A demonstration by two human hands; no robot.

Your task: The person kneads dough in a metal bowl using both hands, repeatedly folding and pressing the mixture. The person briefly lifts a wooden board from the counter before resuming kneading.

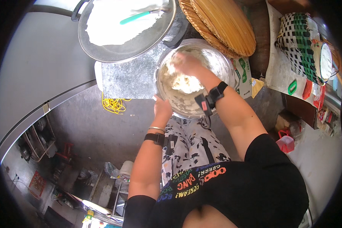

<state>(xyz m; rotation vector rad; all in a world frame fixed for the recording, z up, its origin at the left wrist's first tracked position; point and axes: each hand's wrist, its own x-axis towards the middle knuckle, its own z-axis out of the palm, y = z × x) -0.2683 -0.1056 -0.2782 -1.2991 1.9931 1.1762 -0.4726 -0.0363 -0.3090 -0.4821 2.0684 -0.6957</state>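
A wide metal basin [223, 68] sits in front of me, its near rim above my lap. My left hand [163, 107] holds its near left rim. Inside, my right hand [185, 63] is on a pale, rough mass of dough [186, 84]; motion blur hides the fingers. Smears of dough or flour coat the basin's inner wall. Beyond it to the left stands a large two-handled pan [108, 52] with white flour [108, 31] in it. On the flour lies a utensil with a green handle [135, 18].
Wicker trays [225, 25] lean at the back right, beside a woven basket [296, 45]. Both vessels rest on a grey-topped table [128, 79]. Yellow cord [114, 106] lies below its edge. A large pale cabinet or appliance [45, 57] stands on the left.
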